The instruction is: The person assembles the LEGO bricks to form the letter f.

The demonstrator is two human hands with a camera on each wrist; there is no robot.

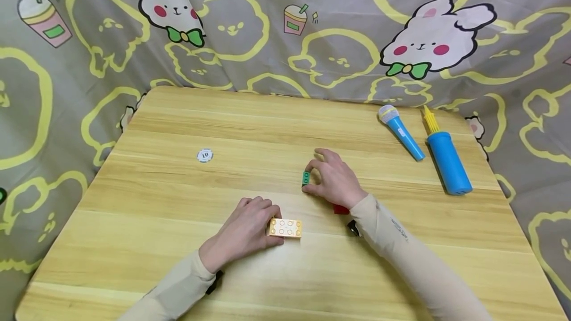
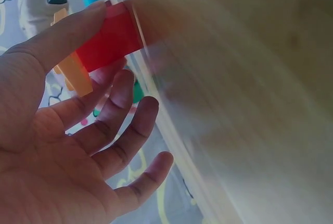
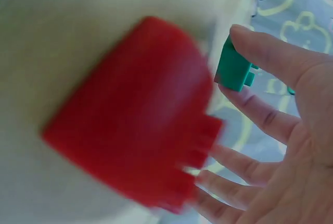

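The left hand [image 1: 243, 232] has its grip narrowed on a red block [image 2: 112, 39] topped by an orange brick [image 1: 285, 228], over the counter [image 1: 134, 212]. Farther back, the right hand [image 1: 334, 177] pinches a small green brick [image 1: 306, 178]; another red block [image 1: 341, 209] sits near that wrist.

On our worktop [image 1: 134, 241] the chip [image 1: 205, 155] lies left, the microphone [image 1: 403, 133] and pump [image 1: 448, 162] right. Between, we see a front block [image 1: 285, 228] in the left hand [image 1: 246, 228], a rear block [image 1: 306, 178] in the right hand [image 1: 335, 180].

Blurred red block [image 3: 130, 114], cropped right hand [image 3: 309, 143]
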